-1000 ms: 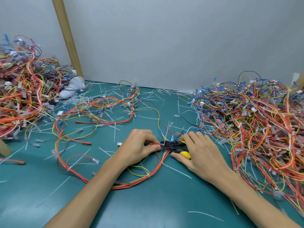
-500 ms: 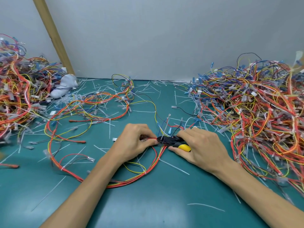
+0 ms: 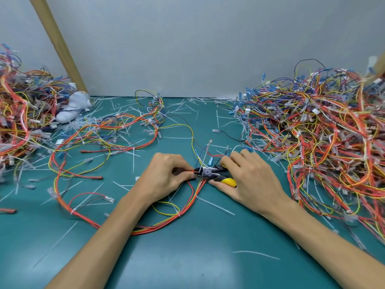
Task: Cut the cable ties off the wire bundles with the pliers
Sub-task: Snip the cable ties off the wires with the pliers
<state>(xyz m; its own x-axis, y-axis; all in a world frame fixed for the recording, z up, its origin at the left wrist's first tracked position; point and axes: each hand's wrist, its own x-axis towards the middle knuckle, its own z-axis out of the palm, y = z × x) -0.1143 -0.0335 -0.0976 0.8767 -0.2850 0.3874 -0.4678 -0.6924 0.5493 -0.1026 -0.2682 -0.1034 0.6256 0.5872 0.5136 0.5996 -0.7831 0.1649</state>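
Gripping pliers (image 3: 208, 173), right hand (image 3: 248, 178), left hand (image 3: 164, 176) pinching wires (image 3: 194, 196)

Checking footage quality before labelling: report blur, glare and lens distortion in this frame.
Head view: soft, even light; faint sheen on the green mat; wooden post leans, likely wide-angle distortion; left wire pile and right wire pile smear at the edges; pliers, left hand and right hand look sharp.

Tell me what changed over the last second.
Only the view shifted slightly. The left hand still pinches the wire bundle, and the right hand still grips the pliers with their tip at the wires beside the left fingers.
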